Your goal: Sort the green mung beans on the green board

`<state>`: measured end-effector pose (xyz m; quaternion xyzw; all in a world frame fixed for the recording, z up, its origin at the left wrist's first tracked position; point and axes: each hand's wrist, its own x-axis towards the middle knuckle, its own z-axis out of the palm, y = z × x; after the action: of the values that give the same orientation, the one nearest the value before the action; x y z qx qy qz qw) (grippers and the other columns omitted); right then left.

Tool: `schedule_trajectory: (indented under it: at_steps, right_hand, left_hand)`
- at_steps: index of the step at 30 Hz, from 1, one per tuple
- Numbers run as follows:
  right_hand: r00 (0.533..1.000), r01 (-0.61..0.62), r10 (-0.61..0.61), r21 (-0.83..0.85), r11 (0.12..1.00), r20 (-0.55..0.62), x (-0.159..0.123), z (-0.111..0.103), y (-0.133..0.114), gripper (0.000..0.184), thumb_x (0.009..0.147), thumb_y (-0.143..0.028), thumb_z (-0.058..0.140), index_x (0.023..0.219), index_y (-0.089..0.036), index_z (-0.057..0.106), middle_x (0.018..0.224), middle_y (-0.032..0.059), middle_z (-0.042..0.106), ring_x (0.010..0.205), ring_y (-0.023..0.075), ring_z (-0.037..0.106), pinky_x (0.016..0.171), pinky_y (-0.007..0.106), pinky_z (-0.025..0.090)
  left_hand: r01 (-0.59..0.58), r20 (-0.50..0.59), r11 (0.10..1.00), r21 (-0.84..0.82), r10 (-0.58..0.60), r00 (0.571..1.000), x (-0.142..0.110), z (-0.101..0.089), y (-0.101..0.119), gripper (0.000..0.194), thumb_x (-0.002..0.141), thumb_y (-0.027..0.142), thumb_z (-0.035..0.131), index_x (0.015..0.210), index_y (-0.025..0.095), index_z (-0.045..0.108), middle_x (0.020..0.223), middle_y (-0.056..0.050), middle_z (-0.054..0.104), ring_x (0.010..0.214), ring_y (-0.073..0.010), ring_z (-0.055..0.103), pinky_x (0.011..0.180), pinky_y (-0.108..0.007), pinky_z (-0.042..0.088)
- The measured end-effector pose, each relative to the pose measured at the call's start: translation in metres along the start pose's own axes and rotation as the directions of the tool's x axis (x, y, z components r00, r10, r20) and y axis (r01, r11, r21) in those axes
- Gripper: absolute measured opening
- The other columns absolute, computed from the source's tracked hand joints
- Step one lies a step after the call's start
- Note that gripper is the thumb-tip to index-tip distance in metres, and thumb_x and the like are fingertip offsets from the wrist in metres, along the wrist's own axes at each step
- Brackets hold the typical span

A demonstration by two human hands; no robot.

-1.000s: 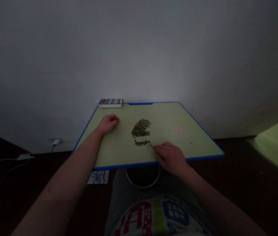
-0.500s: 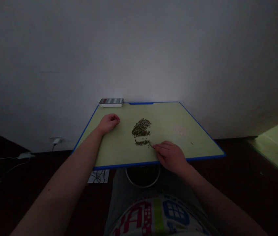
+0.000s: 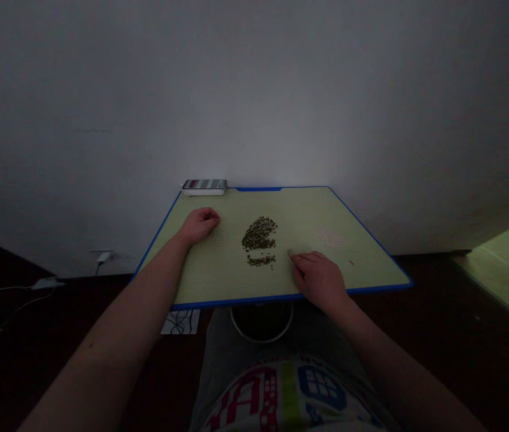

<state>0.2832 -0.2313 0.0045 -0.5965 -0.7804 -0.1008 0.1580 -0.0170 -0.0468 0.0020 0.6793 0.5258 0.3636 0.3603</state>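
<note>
The table hides part of a round bowl. The left hand curls — around what, I can't tell — while the right hand pinches a blurred thing near grainy seeds.

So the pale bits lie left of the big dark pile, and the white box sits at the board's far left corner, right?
Not quite: the head view shows the pale bits to the right of the big dark pile. The white box does sit at the far left corner of the board.
</note>
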Motion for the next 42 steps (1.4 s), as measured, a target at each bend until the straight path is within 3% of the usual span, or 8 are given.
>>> schedule_trajectory:
  at_steps: [4, 11, 14, 22, 28, 31, 35, 42]
  right_hand:
    - [0.997, -0.065, 0.067, -0.061, 0.996, 0.045, 0.000, -0.005, 0.004, 0.031, 0.088, -0.020, 0.050, 0.111, -0.016, 0.070, 0.104, 0.0070, 0.073, 0.089, 0.0232, 0.062, 0.079, 0.034, 0.048]
    - [0.981, 0.102, -0.103, 0.015, 0.995, 0.163, 0.002, -0.010, -0.027, 0.029, 0.088, -0.018, 0.051, 0.111, -0.016, 0.068, 0.106, 0.0081, 0.072, 0.096, 0.0219, 0.060, 0.084, 0.030, 0.046]
    - [0.979, 0.077, -0.072, -0.018, 0.997, 0.189, 0.013, -0.007, -0.032, 0.028, 0.089, -0.017, 0.049, 0.109, -0.018, 0.069, 0.105, 0.0073, 0.071, 0.096, 0.0203, 0.060, 0.082, 0.028, 0.045]
    - [0.973, -0.151, 0.177, -0.170, 0.974, 0.148, 0.033, -0.005, 0.031, 0.031, 0.089, -0.020, 0.046, 0.106, -0.015, 0.070, 0.098, 0.0118, 0.072, 0.087, 0.0225, 0.063, 0.076, 0.032, 0.045]
    - [0.974, -0.181, 0.203, -0.192, 0.965, 0.104, 0.026, -0.011, 0.057, 0.034, 0.089, -0.020, 0.044, 0.111, -0.017, 0.070, 0.098, 0.0111, 0.072, 0.085, 0.0230, 0.065, 0.073, 0.033, 0.047]
    - [0.984, -0.147, 0.159, -0.144, 0.979, 0.077, 0.012, -0.010, 0.047, 0.034, 0.089, -0.021, 0.045, 0.113, -0.018, 0.069, 0.104, 0.0087, 0.071, 0.090, 0.0226, 0.065, 0.077, 0.033, 0.049]
    - [0.999, 0.045, -0.044, 0.030, 0.999, -0.032, -0.012, -0.005, 0.028, 0.031, 0.089, -0.019, 0.048, 0.109, -0.017, 0.071, 0.103, 0.0088, 0.072, 0.092, 0.0219, 0.064, 0.080, 0.033, 0.050]
    - [0.950, 0.305, -0.285, 0.191, 0.933, -0.125, -0.028, -0.003, 0.004, 0.029, 0.088, -0.016, 0.050, 0.109, -0.016, 0.070, 0.099, 0.0085, 0.073, 0.086, 0.0203, 0.064, 0.080, 0.034, 0.052]
  left_hand:
    - [-0.013, -0.010, 0.999, 0.042, 0.013, 1.000, 0.001, -0.001, 0.000, 0.019, 0.060, 0.032, 0.059, 0.071, 0.017, 0.060, 0.056, 0.002, 0.053, 0.052, -0.0116, 0.045, 0.053, -0.026, 0.035]
    - [-0.031, -0.002, 0.999, 0.039, 0.031, 1.000, 0.001, -0.001, -0.003, 0.019, 0.062, 0.034, 0.059, 0.071, 0.017, 0.059, 0.054, 0.003, 0.052, 0.052, -0.0116, 0.044, 0.052, -0.025, 0.035]
    - [-0.054, -0.006, 0.997, 0.056, 0.054, 0.999, 0.002, -0.001, -0.006, 0.019, 0.063, 0.034, 0.059, 0.072, 0.017, 0.060, 0.054, 0.003, 0.052, 0.052, -0.0114, 0.044, 0.052, -0.024, 0.035]
    - [-0.024, 0.008, 1.000, 0.018, 0.024, 1.000, 0.002, -0.001, -0.005, 0.020, 0.062, 0.034, 0.061, 0.072, 0.017, 0.059, 0.054, 0.003, 0.052, 0.049, -0.0106, 0.044, 0.049, -0.023, 0.034]
    - [-0.025, -0.006, 1.000, 0.002, 0.025, 1.000, 0.001, -0.001, -0.002, 0.021, 0.061, 0.035, 0.061, 0.072, 0.017, 0.060, 0.054, 0.002, 0.054, 0.051, -0.0113, 0.046, 0.050, -0.024, 0.036]
    - [-0.021, -0.003, 1.000, 0.012, 0.021, 1.000, 0.000, -0.001, -0.002, 0.021, 0.061, 0.035, 0.061, 0.073, 0.017, 0.060, 0.053, 0.003, 0.053, 0.052, -0.0117, 0.046, 0.052, -0.024, 0.036]
    - [-0.039, -0.009, 0.998, 0.050, 0.040, 0.999, 0.001, -0.001, -0.002, 0.021, 0.062, 0.035, 0.060, 0.072, 0.017, 0.060, 0.054, 0.002, 0.053, 0.054, -0.0123, 0.046, 0.054, -0.025, 0.036]
    - [-0.024, 0.000, 1.000, 0.004, 0.024, 1.000, 0.000, 0.000, -0.001, 0.020, 0.060, 0.033, 0.061, 0.072, 0.017, 0.058, 0.055, 0.003, 0.052, 0.052, -0.0113, 0.044, 0.052, -0.025, 0.035]
